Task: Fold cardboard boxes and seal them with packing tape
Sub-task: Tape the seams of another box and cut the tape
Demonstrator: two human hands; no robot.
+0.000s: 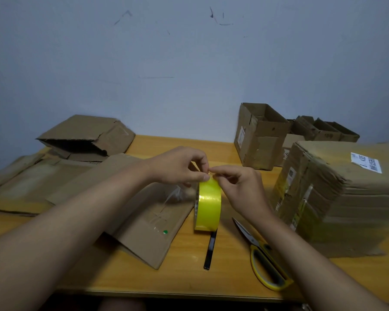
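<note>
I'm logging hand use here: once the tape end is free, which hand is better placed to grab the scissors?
Probably the right hand: the scissors lie on its side of the tape roll, below its wrist. The left hand would have to cross over the roll.

The left hand [177, 166] and right hand [236, 185] cover the top of the tape roll [208, 205], so whether a loose tape end is pinched cannot be told. The left forearm hides part of the flat cardboard [148, 223] at nine o'clock of the roll. At three o'clock, the cardboard stack [346, 198] is blurred and cut by the frame edge, its label [366, 162] unreadable.
</note>
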